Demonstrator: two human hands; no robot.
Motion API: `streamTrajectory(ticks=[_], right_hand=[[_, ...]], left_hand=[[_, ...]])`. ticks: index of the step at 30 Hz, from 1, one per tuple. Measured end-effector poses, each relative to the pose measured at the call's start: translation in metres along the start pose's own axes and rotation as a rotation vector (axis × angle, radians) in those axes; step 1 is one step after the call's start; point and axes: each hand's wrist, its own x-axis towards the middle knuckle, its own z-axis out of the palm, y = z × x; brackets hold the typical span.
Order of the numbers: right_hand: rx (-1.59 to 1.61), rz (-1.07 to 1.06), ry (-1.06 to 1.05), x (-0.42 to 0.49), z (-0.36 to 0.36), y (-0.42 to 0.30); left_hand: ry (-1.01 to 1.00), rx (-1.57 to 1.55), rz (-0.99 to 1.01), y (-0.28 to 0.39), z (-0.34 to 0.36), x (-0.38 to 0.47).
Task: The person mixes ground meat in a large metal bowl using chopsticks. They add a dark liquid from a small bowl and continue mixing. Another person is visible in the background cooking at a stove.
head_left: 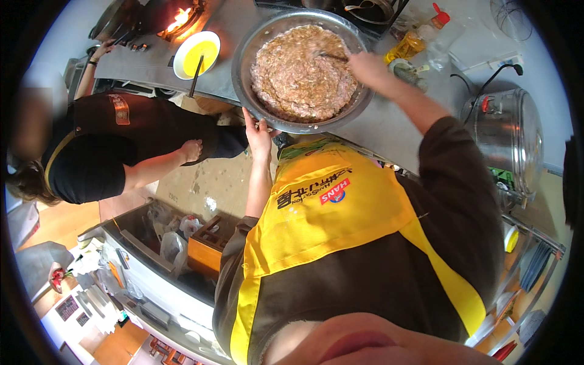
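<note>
A wide stainless steel basin [240, 82] stands at the counter's front edge, filled with pale pink minced meat [296, 77] mixed with greenish-brown bits. My left hand [259, 135] grips the near-left side of the basin, thumb and fingers at its outer wall and underside. Over the basin's right side, my right hand [370, 72] is closed around a thin dark utensil [335, 57] whose far end is in the meat. Motion blurs this hand and the utensil, so its exact kind is unclear.
Left of the basin, a white bowl [179, 59] of yellow liquid holds a dark-handled utensil [196, 75]. Beyond it, flames [180, 19] burn by a wok [153, 16]. A co-worker [137, 127] stands at left. An oil bottle [404, 47] and a large steel pot [497, 137] are at right.
</note>
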Motion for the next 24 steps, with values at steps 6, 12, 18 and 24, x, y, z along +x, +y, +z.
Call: streamTrajectory(ticks=[6, 12, 18, 24], right_hand=[[0.036, -0.034, -0.305, -0.060, -0.022, 0.032], [0.109, 0.118, -0.016, 0.017, -0.008, 0.028], [0.332, -0.069, -0.291, -0.035, -0.002, -0.001], [0.143, 0.137, -0.082, 0.015, -0.027, 0.051]], left_hand=[[0.032, 0.011, -0.010, -0.005, -0.008, -0.005], [-0.011, -0.013, 0.003, 0.001, 0.002, -0.003], [0.018, -0.030, 0.006, -0.006, -0.011, -0.004], [0.001, -0.021, 0.029, -0.004, -0.007, -0.002]])
